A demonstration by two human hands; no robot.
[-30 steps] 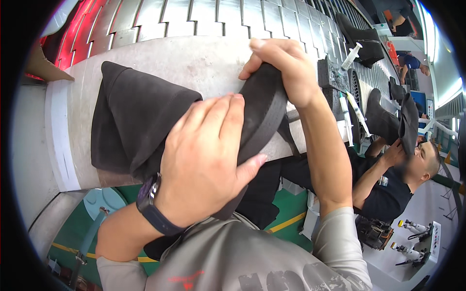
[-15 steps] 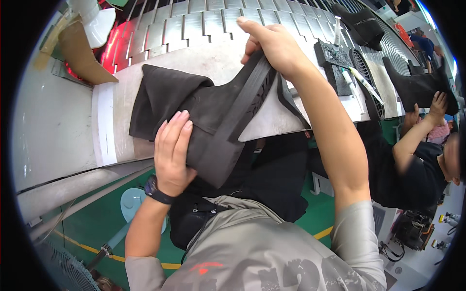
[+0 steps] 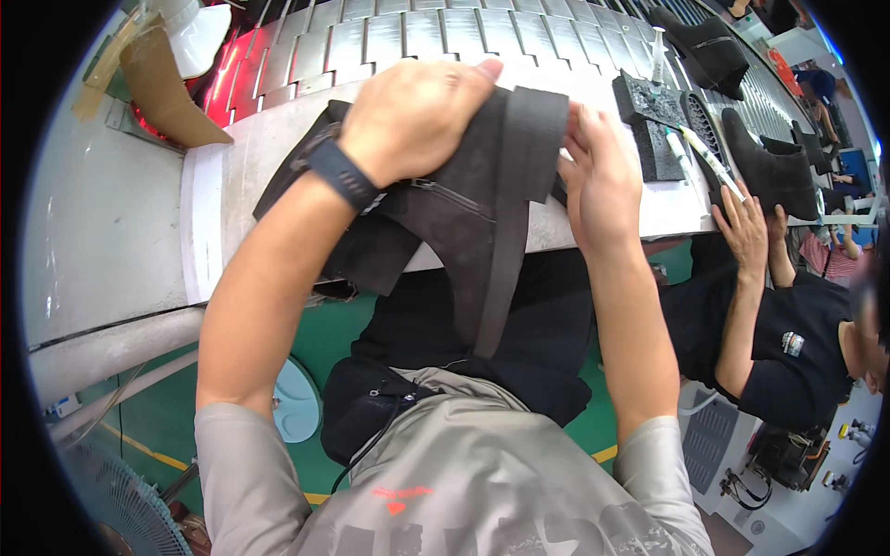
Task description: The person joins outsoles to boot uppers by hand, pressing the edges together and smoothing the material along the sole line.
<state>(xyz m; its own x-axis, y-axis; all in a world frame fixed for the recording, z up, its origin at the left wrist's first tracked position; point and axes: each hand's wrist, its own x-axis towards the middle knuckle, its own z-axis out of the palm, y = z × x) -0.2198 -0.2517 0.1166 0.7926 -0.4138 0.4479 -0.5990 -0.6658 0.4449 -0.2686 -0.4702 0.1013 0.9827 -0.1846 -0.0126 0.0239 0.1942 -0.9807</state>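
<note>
A black boot [image 3: 459,236] with a side zipper lies over the table's front edge, its toe pointing down toward me and its sole to the right. The soft shaft is folded at the left. My left hand [image 3: 413,120], wearing a dark wristband, is wrapped over the boot near the ankle, its fingertips hidden. At the right, my right hand [image 3: 603,181] has its fingers bent and apart beside the block heel [image 3: 540,139]. Its fingertips reach the heel's edge, with slight blur.
Right of the boot are a black block [image 3: 649,100], a syringe [image 3: 659,56], another syringe [image 3: 712,162] and a loose sole [image 3: 693,109]. A co-worker's hands [image 3: 749,236] are near another boot [image 3: 769,167]. A slatted metal conveyor [image 3: 417,37] runs behind; cardboard [image 3: 162,88] stands left.
The boot has turned over, so its zipper side now shows. My left hand has moved up from the forefoot to the ankle; my right hand has moved right and down, off the heel's top.
</note>
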